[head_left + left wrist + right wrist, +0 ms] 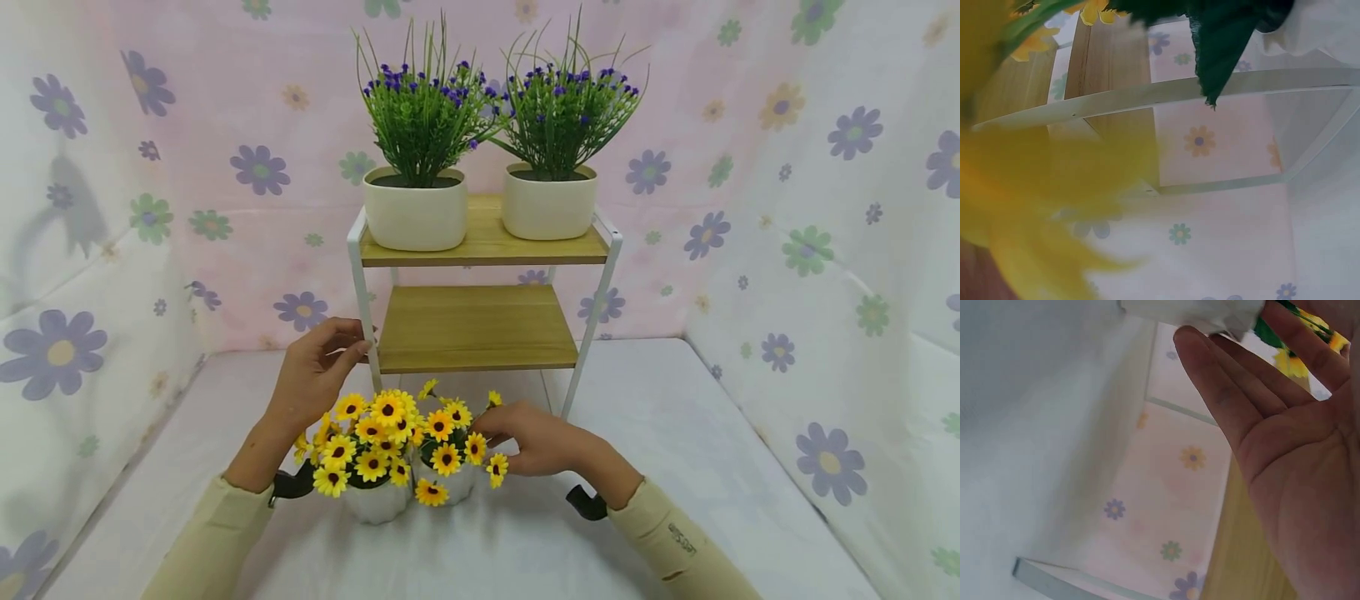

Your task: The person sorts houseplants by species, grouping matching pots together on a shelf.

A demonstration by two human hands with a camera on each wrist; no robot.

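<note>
A two-tier shelf rack with wooden boards and white posts stands ahead. My left hand is at its left front post, which it pinches between thumb and fingers. Two white pots of yellow artificial sunflowers stand before the rack: a left pot and a right pot. My right hand holds the right pot from its right side; petals hide part of the fingers. In the right wrist view, fingertips meet the white pot. Blurred yellow petals cover much of the left wrist view.
Two cream planters, a left planter and a right planter, hold purple-flowered grass on the top board. The lower board is bare wood. A white cloth covers the table, and flower-patterned sheets hang around it.
</note>
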